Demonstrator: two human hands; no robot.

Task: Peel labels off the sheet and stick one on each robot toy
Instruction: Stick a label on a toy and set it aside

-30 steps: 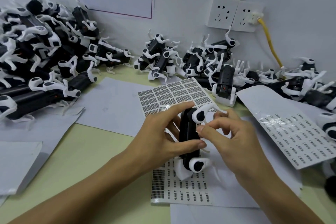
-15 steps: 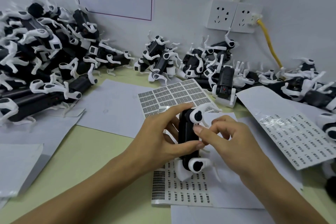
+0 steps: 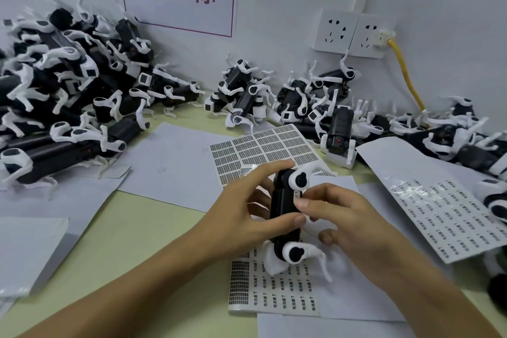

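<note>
A black robot toy (image 3: 282,208) with white legs is upright at the centre, gripped round its body by my left hand (image 3: 241,211). My right hand (image 3: 337,217) has its fingers bent against the toy's right side, a fingertip pressing a small white label (image 3: 296,195) there. A label sheet (image 3: 277,285) with rows of small labels lies flat under the toy. A second sheet of dense labels (image 3: 263,151) lies just behind my hands.
Piles of black-and-white robot toys fill the left (image 3: 63,96), the back middle (image 3: 244,96) and the right (image 3: 450,134). Another label sheet (image 3: 450,214) lies at the right. White papers (image 3: 170,162) cover the yellow-green table (image 3: 131,239). A yellow cable (image 3: 406,77) hangs from the wall socket.
My right hand has slid a little down along the toy's side, and the small label now shows beside its fingertip. My left hand keeps the same grip.
</note>
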